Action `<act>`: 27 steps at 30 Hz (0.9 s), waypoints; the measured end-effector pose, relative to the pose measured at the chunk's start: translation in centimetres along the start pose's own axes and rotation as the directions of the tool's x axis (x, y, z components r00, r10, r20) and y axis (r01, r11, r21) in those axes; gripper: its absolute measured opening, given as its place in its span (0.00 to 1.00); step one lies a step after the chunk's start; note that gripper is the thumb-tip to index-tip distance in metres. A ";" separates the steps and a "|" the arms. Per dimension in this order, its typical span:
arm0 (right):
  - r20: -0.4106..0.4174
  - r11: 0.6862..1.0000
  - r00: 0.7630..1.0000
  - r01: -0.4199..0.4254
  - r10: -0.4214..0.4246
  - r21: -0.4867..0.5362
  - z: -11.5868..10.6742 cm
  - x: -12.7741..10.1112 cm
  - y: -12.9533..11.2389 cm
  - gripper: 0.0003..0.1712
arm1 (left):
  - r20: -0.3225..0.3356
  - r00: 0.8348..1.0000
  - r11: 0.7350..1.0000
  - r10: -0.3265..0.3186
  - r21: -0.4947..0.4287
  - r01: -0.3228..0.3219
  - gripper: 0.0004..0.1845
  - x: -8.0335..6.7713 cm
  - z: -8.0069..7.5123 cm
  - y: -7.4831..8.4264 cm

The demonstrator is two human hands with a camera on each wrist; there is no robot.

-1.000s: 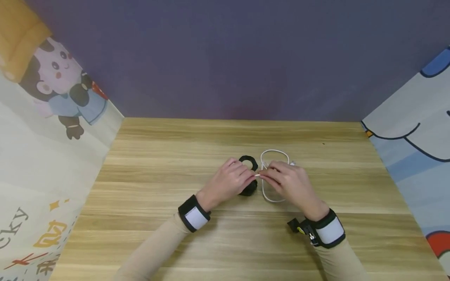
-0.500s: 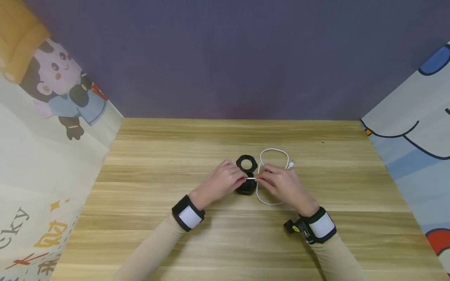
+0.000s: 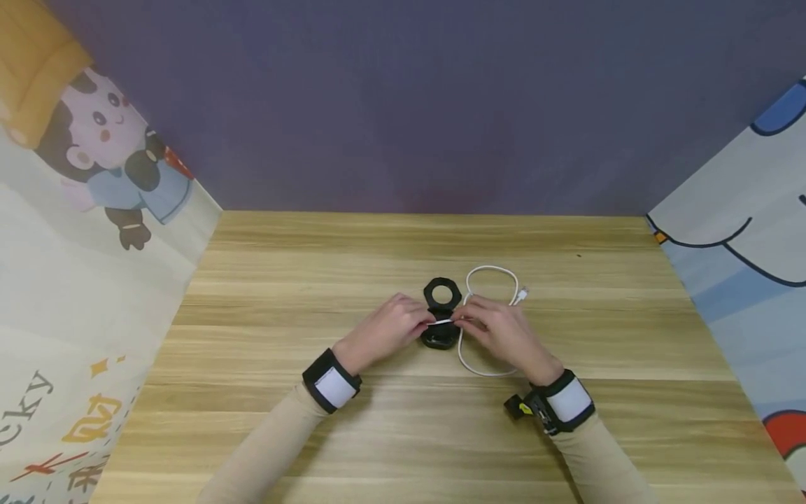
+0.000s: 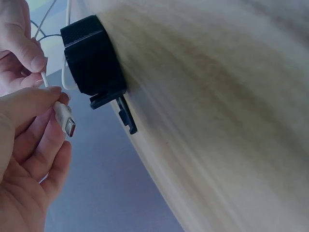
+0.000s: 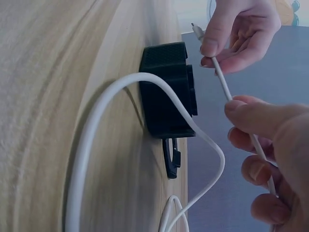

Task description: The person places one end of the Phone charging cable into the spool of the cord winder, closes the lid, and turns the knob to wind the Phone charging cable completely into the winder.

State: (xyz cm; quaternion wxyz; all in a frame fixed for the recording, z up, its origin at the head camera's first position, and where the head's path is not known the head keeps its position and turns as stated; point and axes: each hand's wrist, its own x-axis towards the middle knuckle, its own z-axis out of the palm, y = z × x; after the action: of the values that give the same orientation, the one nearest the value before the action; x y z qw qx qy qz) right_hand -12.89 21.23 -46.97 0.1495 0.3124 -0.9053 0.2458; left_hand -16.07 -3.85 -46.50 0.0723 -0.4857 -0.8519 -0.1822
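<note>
A white USB cable (image 3: 493, 267) is stretched between both hands above a black octagonal box (image 3: 439, 341). My left hand (image 3: 384, 332) pinches it by one end, just behind a small flat plug (image 4: 65, 117) that points away from the fingers in the left wrist view. A short way along, my right hand (image 3: 504, 336) grips the cable between thumb and fingers. The box's lid (image 3: 429, 294), with a round hole in it, stands open on the far side. The rest of the cable loops on the table to the right, beside the box.
The cable's other plug (image 3: 521, 295) lies to the right of the loop. A wooden table (image 3: 302, 273) spreads under everything, with a dark wall (image 3: 428, 119) behind it. Cartoon-printed panels flank both sides. A black device (image 3: 518, 407) sticks out from the right wrist strap.
Both hands have shifted left and slightly nearer, bringing the held cable end over the box. They are farther apart, so more cable shows between them. The box and lid show more fully.
</note>
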 end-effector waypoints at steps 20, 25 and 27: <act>0.109 0.986 0.994 0.003 0.015 -0.167 0.7 0.7 -0.8 0.05 | 0.066 0.997 0.992 0.038 0.115 -0.045 0.06 0.0 0.1 0.1; 0.113 0.979 0.994 0.024 0.000 -0.203 0.8 0.8 -1.0 0.05 | 0.091 0.994 0.985 0.056 0.157 -0.070 0.08 0.2 -0.1 0.1; 0.118 0.975 0.993 0.041 -0.015 -0.220 0.9 0.8 -1.0 0.05 | 0.102 0.993 0.981 0.063 0.177 -0.080 0.09 0.3 -0.1 0.1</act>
State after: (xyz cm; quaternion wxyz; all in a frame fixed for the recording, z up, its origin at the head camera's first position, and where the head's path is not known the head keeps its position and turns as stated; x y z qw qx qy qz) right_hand -12.96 19.67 -46.99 0.1344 0.3202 -0.9297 0.1227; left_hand -16.08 -3.61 -46.30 0.0819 -0.5156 -0.8493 -0.0779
